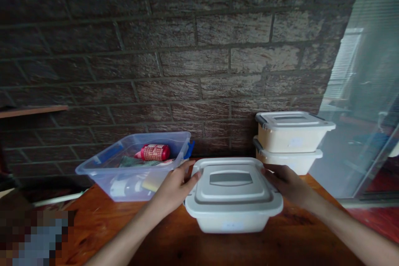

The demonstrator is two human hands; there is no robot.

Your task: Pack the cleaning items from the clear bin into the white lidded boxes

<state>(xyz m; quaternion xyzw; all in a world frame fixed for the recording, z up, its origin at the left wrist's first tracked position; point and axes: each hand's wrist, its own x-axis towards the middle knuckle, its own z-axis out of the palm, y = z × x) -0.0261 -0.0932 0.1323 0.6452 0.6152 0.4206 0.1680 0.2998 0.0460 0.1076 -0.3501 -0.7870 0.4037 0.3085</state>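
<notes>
A white lidded storage box [232, 219] is in front of me at the wooden table, a grey handle [230, 178] set into its lid. My left hand [183, 181] grips its left side, thumb on the lid's edge and fingers reaching toward the back corner. On the opposite side, my right hand [282, 178] is closed around the lid's right edge, its fingertips partly hidden. A pale label [232, 226] shows on the front wall. Whether the box rests on the tabletop or is slightly raised, I cannot tell.
An open clear bin [106, 178] with blue latches stands at left, holding a red bottle [155, 152] and other items. Two similar lidded boxes [293, 139] are stacked at back right. Behind the wooden table [102, 220] rises a brick wall [215, 62]; glass [336, 153] is at right.
</notes>
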